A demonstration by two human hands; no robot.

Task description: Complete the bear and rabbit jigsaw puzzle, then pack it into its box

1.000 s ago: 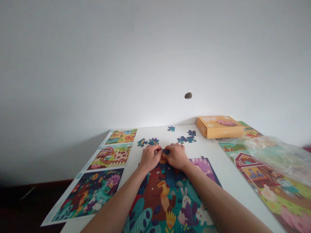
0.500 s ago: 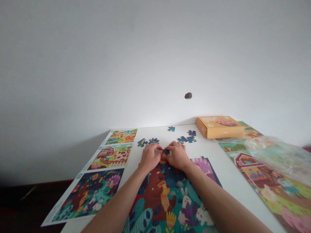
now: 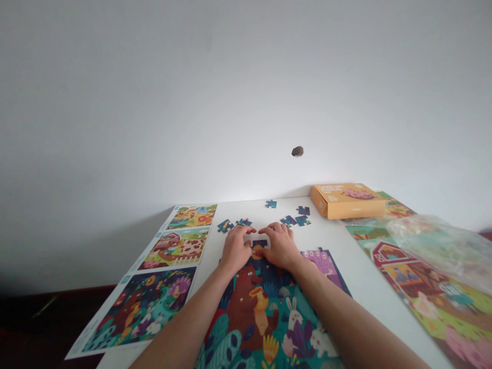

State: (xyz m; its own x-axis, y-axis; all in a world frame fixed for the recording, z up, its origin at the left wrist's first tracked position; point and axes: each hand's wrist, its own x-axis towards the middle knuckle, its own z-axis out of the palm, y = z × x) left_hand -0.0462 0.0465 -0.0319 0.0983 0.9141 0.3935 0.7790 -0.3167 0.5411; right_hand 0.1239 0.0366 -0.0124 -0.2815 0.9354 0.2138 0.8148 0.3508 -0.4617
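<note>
**A:** What do the hands have hold of?

**B:** Nothing firmly, as far as I can see. The left hand (image 3: 236,252) and the right hand (image 3: 281,247) lie low over the table (image 3: 253,207), both open, fingers curved toward each other with a narrow gap between them.

**A:** And what's in that gap?

**B:** A dark blue puzzle piece (image 3: 260,243), at the top edge of the puzzle (image 3: 249,312) with its big bear picture. I can't tell whether a thumb touches the piece.

**A:** Why are the hands so close together?

**B:** My read is that they're framing that one spot, keeping the piece in line with the picture below it.

**A:** What about everything else?

**B:** Loose pieces (image 3: 288,221) lie in small clusters across the upper middle, within easy reach. Printed sheets (image 3: 175,248) run down the left, probably laid out for reference. At right, a larger sheet (image 3: 415,277) lies partly under a plastic bag (image 3: 434,238), and an orange box (image 3: 348,201) sits at the far edge.
</note>
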